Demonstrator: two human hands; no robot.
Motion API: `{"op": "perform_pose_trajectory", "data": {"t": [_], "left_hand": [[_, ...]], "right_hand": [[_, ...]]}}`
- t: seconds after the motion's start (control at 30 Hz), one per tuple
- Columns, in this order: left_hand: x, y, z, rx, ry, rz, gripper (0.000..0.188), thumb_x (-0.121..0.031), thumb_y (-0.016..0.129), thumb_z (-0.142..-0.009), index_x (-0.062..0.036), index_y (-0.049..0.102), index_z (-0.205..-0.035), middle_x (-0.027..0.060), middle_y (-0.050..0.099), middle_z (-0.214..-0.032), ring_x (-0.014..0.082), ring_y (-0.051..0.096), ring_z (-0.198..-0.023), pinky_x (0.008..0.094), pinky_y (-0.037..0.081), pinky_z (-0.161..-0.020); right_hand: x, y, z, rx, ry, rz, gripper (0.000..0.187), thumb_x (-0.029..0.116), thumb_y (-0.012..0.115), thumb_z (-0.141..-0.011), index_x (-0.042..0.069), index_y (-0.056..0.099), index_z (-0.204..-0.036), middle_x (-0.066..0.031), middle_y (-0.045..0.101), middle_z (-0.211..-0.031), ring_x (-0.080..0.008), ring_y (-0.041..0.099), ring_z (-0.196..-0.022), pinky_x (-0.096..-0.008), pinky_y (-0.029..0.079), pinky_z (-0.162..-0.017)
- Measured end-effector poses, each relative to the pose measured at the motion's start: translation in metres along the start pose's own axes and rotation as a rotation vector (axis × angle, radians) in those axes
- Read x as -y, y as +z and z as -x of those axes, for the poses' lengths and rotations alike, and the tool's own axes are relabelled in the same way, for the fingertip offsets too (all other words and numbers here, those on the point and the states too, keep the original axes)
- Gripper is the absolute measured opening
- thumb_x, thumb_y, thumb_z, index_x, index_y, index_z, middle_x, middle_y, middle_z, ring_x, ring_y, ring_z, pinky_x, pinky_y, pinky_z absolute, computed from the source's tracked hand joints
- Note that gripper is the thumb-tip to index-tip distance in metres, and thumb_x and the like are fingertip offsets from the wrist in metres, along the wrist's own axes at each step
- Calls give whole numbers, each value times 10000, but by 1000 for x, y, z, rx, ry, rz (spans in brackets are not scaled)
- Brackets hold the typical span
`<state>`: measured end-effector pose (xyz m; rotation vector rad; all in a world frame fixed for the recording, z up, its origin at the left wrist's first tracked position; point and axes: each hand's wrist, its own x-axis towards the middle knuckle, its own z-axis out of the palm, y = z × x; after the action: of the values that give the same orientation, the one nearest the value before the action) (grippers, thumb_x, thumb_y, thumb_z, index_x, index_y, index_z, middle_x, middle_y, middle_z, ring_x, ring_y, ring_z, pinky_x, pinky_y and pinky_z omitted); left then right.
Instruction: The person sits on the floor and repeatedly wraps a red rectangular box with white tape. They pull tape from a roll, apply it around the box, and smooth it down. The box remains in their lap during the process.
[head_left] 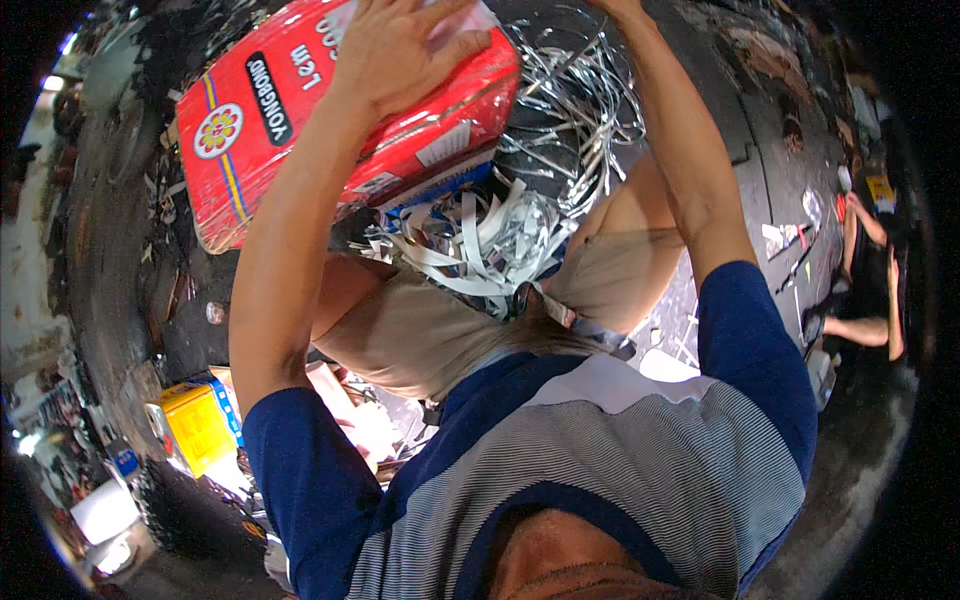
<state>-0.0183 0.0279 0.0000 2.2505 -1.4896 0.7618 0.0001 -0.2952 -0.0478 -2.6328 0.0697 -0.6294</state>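
A large red tin (300, 150) with a glossy surface, a yellow flower emblem and a striped band lies tilted in front of me, at the upper left. My left hand (400, 55) rests on its upper side with the thumb held apart from the fingers. Some fingertips are cut off by the top edge. Beside that thumb shows a pale pinkish-white patch that I cannot make out. My right forearm (690, 130) reaches up past the tin's right side, and the hand lies beyond the top edge. Shiny metal strips (585, 110) are heaped between the tin and that forearm.
More curled metal strips (490, 240) lie between my bent legs, beside the tin. A yellow and blue container (200, 425) stands at the lower left. Scraps litter the dark floor (110, 250). At the far right, another person's limbs (868, 220) show.
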Motion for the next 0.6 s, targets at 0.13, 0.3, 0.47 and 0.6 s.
{"op": "perform_pose_trajectory", "data": {"t": [0.13,0.3,0.47,0.6], "left_hand": [[3,1,5,22,-47,61,525,-413,642,-932,-120,618,-1368,170,532,-1465,375,466,-1363,480,351,-1158],[-10,0,-5,41,-82,225,492,-378,644,-937,-112,619,-1351,192,565,-1399,383,538,-1280,460,436,-1089],[-6,-2,-1,46,-96,171,506,-385,648,-939,-114,610,-1364,212,561,-1389,391,552,-1259,450,461,-1060],[-15,9,20,-92,40,196,364,-208,695,-889,-98,672,-1235,117,645,-1257,330,607,-1163,417,527,-962]], "right_hand": [[-11,52,70,-214,144,715,317,281,632,-906,39,694,-1101,-104,708,-1000,-261,680,-901,-410,539,-803],[-13,205,213,961,537,-183,467,433,707,-841,56,738,-1114,-150,724,-1037,-284,694,-825,-416,554,-703],[138,238,334,829,416,-307,605,570,748,-804,37,719,-1088,-234,717,-1066,-382,694,-994,-456,525,-899],[184,168,326,1076,216,-499,437,427,624,-938,29,697,-1104,-276,691,-1096,-410,684,-1030,-504,507,-927]]}}
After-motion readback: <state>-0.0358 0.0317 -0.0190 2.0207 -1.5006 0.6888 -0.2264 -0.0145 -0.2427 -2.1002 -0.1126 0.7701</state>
